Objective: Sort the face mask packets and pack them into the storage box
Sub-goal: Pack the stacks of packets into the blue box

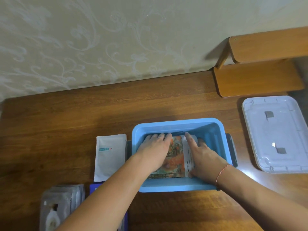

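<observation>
A stack of orange-patterned face mask packets is lying flat inside the blue storage box, which is sitting near the middle of the wooden bench. Both hands are reaching into the box and resting on the stack. The left hand is lying palm down with fingers straight and close together, pressing on the left part of the packets. The right hand is pressing with fingers stretched out along the right edge of the stack, where a white strip with print is showing; a red string bracelet is circling that wrist. Just left of the box, a pile of white packets is lying on the bench. Nearer the person, at lower left, a pile of grey packets is waiting, with a dark blue packet partly hidden under the left forearm. Well to the right of the box, a white lid is lying flat. Behind it, a wooden shelf is standing against the patterned wall.
</observation>
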Demonstrator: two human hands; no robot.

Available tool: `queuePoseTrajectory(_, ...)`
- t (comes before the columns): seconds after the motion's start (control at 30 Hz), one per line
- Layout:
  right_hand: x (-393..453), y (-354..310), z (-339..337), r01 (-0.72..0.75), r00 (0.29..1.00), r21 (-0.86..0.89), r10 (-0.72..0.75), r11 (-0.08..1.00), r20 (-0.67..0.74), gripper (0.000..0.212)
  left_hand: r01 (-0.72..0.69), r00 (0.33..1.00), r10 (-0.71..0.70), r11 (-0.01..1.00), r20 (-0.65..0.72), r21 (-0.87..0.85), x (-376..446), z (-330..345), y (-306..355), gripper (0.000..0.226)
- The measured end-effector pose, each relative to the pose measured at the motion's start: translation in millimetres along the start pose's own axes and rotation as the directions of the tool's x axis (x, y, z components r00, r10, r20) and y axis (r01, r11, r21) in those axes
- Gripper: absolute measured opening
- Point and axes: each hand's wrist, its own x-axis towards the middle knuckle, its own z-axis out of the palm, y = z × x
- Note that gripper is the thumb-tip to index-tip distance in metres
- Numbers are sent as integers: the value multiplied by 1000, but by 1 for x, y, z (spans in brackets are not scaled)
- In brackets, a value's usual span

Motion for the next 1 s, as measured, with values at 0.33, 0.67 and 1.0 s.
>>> queuePoseTrajectory(0.33, -14, -2, -2, -6, 994, 63, 13, 998, -107, 68, 52, 998, -55, 976, 6, 214, -11, -7, 13, 102)
queuePoseTrajectory(0.67, -11, -2, 5, -25, 990, -59, 17, 998, -137, 47, 108, 994, -106, 943, -26, 316, -27, -2, 14, 100)
queuePoseTrajectory(1.0, -2, 8, 0, 362, 886, -391, -442, 846, -136, 76, 32, 999, -43, 921, 21, 388, -48, -4, 4, 101)
